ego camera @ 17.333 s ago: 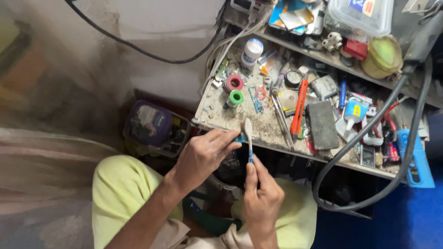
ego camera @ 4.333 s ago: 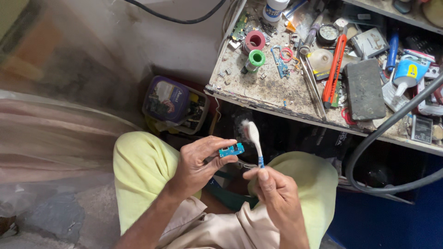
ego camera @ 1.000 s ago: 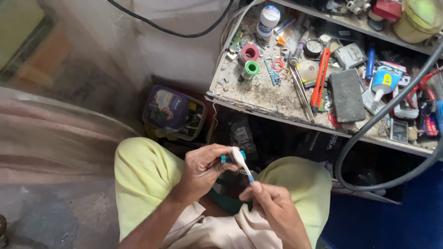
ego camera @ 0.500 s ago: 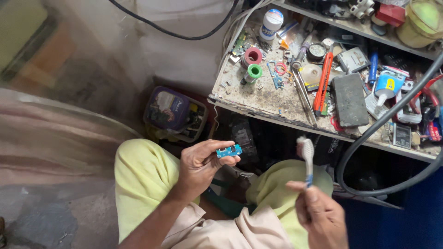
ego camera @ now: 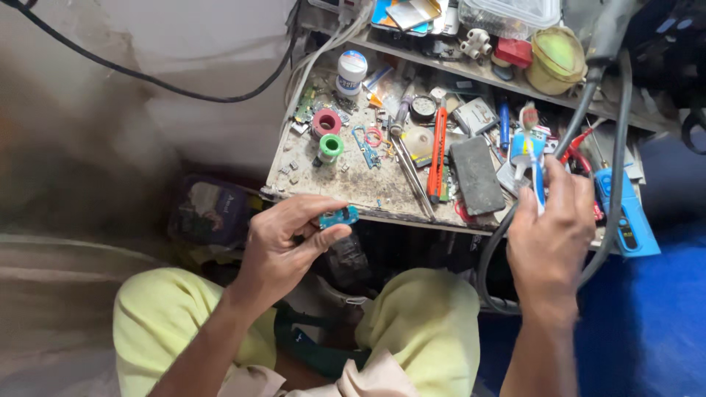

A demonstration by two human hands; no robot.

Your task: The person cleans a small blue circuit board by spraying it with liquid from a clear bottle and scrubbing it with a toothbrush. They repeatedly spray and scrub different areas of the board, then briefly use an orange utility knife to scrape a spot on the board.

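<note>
Presently the left hand (ego camera: 283,246) is raised over the lap, its thumb and fingertips pinched shut on a small blue part (ego camera: 339,217) that sits level between them, just in front of the near edge of the workbench (ego camera: 353,187) and not touching it; the remaining fingers are curled loosely inward. To the right, the right hand (ego camera: 550,231) is lifted with its back to the camera, fingers closed around the blue handle of a small brush (ego camera: 532,151), which stands nearly upright with its bristled head uppermost, in front of the right-hand part of the bench; the two hands are well apart, and the brush is clear of the blue part. On the bench surface lie a pink tape roll (ego camera: 325,123) and a green tape roll (ego camera: 330,148) just beside one another, a white jar (ego camera: 351,72) behind them, an orange utility knife (ego camera: 438,153) lying lengthwise, and a dark flat slab (ego camera: 477,175) just to its right; small screws and scraps are scattered between these. A thick grey hose (ego camera: 588,110) curves down past the right hand; a blue handheld device (ego camera: 625,217) lies at the bench's right end. Yellow-green trousers (ego camera: 423,323) cover both knees below the hands.
</note>
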